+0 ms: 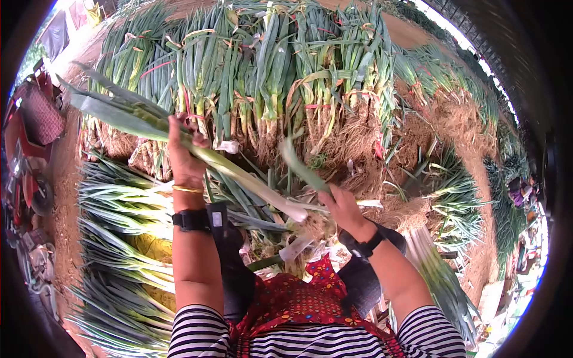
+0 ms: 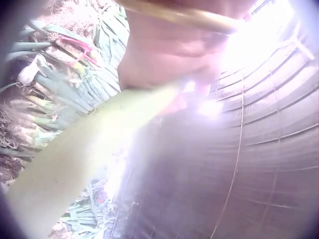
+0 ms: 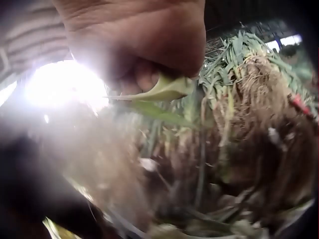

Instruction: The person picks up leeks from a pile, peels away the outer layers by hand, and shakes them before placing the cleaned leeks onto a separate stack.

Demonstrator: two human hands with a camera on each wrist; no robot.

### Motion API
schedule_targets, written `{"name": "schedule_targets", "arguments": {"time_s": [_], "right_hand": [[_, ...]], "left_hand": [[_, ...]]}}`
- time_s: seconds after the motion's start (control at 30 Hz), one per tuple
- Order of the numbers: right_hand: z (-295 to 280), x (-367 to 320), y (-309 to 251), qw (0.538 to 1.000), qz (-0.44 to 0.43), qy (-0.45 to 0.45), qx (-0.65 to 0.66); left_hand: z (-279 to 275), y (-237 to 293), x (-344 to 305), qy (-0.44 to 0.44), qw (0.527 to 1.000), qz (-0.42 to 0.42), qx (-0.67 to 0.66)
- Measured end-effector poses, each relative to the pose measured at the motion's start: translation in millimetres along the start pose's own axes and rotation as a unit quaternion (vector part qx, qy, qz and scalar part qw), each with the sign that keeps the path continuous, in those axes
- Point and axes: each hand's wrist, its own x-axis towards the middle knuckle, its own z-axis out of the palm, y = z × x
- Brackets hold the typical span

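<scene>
My left hand [image 1: 186,156] grips a long green onion [image 1: 253,178] around its upper stalk. The onion slants across the head view, green leaves up to the left and white root end low near the middle. Its pale stalk [image 2: 75,154] fills the lower left of the left wrist view. In my right hand [image 1: 346,210] is a strip of green onion leaf [image 1: 303,170], which stands up from the fingers, apart from the onion. The right wrist view shows the folded end of that leaf strip [image 3: 172,90] under the curled fingers.
Tied bundles of green onions [image 1: 274,65] stand in a row ahead, roots down. Trimmed green onions [image 1: 119,209] lie piled at the left, and more onions [image 1: 439,274] lie at the right. Leaf scraps and roots [image 1: 310,232] cover the ground between the knees. A red vehicle [image 1: 30,143] stands far left.
</scene>
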Motion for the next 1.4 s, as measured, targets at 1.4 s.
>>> {"name": "schedule_targets", "arguments": {"time_s": [1.4], "right_hand": [[59.7,43.6,-79.6,0.941,0.174,-0.225,0.183]], "left_hand": [[17.7,-8.5,-29.5,-0.087,0.996,0.009,-0.017]]}}
